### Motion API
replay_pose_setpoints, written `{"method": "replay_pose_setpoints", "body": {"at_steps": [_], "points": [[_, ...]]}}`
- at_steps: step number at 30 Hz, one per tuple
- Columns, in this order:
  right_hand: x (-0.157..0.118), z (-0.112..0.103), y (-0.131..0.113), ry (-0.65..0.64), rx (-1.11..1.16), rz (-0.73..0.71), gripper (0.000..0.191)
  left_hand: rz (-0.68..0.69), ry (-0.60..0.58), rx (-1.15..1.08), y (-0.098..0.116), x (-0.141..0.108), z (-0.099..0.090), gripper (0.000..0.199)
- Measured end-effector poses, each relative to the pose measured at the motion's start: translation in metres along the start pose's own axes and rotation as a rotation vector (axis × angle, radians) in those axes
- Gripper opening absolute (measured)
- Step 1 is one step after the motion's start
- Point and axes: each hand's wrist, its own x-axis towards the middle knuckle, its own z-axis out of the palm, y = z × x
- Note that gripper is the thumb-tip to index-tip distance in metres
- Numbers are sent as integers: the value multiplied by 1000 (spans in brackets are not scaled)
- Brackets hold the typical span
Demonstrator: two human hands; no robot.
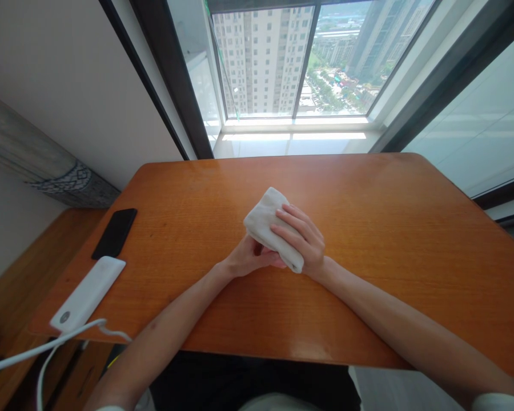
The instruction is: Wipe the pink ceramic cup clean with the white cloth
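Note:
A white cloth [265, 216], folded into a compact bundle, is held between both hands above the middle of the wooden table [360, 228]. My left hand [252, 257] supports it from below, its fingers partly hidden under the cloth. From the right, my right hand [303, 237] lies over the top and side, its fingers wrapped across the fabric. The cloth is tilted, with one corner pointing toward the window.
At the table's left edge lie a black phone [115, 233] and a white power bank [88, 292]. A white cable [43, 346] runs past the near left corner. Beyond the far edge stands a window [295, 63], with a grey curtain [47, 154] at left.

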Motion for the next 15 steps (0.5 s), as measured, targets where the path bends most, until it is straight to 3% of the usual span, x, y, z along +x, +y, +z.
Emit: {"method": "replay_pose_setpoints", "body": {"at_steps": [6,11,15], "points": [[4,2,0,-39,88,43,61,66,123,63,-7,-4,-2,54],[0,8,9,-49,230,371,44,96,173,121,-7,-3,-7,69],[-7,11,18,-91,338,521,47,106,157,142,-7,-2,-6,75]]}}
